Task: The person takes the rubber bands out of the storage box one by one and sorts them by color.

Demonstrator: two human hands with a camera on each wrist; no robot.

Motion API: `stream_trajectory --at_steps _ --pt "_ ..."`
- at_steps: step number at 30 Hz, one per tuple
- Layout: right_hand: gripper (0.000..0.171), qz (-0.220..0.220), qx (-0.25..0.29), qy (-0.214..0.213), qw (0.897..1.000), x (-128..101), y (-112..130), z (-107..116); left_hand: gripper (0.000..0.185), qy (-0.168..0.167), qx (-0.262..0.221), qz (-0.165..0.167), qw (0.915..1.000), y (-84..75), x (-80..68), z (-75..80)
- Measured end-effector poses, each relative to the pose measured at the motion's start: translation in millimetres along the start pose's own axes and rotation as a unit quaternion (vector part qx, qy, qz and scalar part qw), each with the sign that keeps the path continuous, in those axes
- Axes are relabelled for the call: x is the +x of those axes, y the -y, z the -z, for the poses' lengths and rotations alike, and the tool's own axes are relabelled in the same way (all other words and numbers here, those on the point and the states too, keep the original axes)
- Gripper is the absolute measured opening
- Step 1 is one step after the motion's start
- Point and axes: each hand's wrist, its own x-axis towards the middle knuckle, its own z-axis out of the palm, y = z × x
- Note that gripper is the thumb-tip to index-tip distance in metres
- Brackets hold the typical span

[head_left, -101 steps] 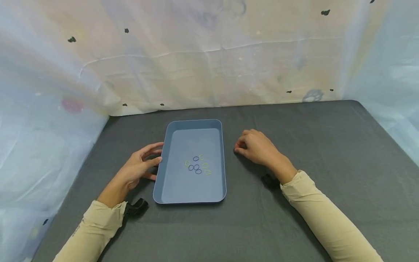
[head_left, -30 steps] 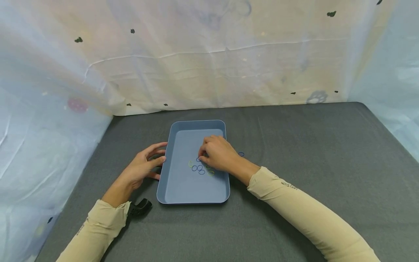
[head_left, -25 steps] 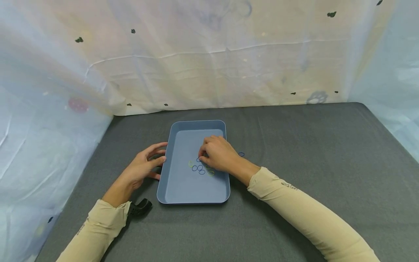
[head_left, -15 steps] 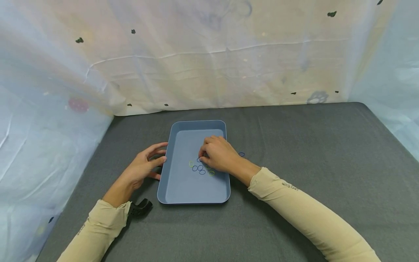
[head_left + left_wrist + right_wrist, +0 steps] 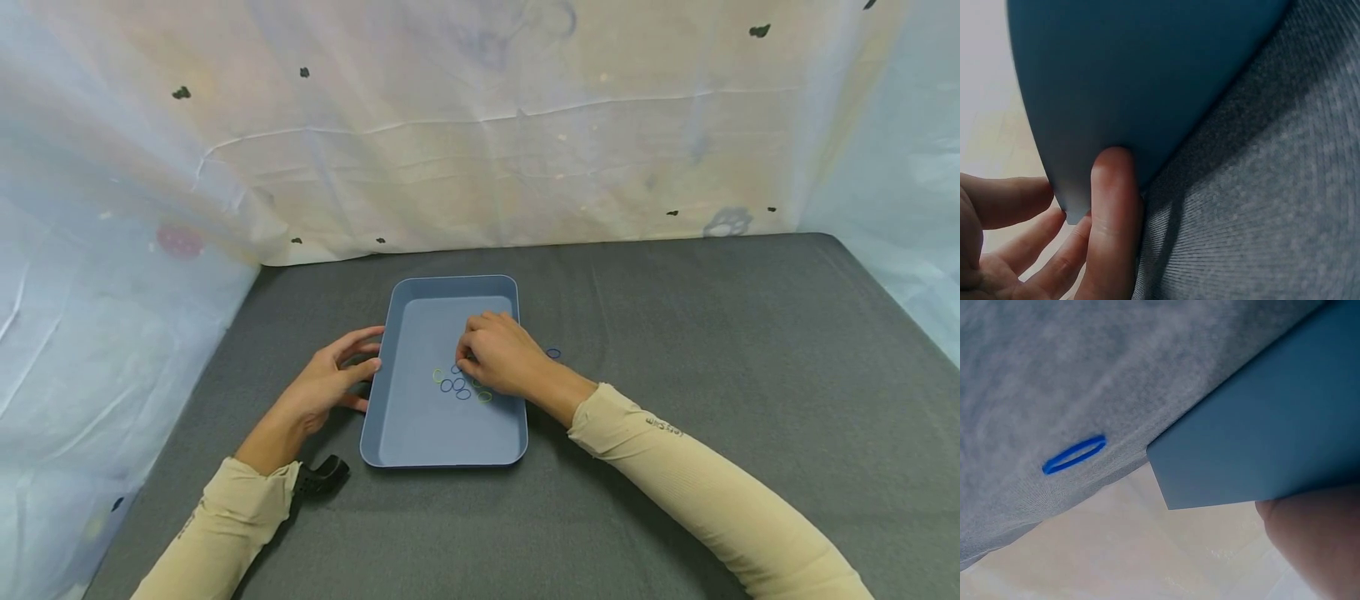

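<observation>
The left hand (image 5: 326, 383) rests on the grey cloth (image 5: 675, 333) with its fingers loosely spread, and its thumb (image 5: 1113, 212) presses against the outer left wall of the blue tray (image 5: 390, 333), seemingly to keep the tray from sliding. The right hand (image 5: 502, 358) reaches over the tray's right rim, fingers curled down over the cluster of small blue and yellow-green bands (image 5: 457, 385) lying on the tray floor. Its fingertips seem to pinch one blue band at the cluster's far edge, though the knuckles hide the contact and I cannot tell for certain. One blue band (image 5: 553, 353) lies alone on the cloth just outside the right rim, and also shows in the right wrist view (image 5: 1074, 454).
</observation>
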Motion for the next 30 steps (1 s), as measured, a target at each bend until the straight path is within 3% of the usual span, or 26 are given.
stream_trajectory --at_steps 12,30 --pt "0.013 -0.001 -0.004 -0.002 1.000 -0.2 -0.1 2.3 0.059 0.001 -0.007 -0.002 1.0000 -0.6 -0.2 -0.1" --pt "0.005 0.004 0.014 -0.055 0.998 -21.3 -8.4 20.6 0.059 0.001 -0.007 -0.007 1.0000 0.7 -0.9 0.5"
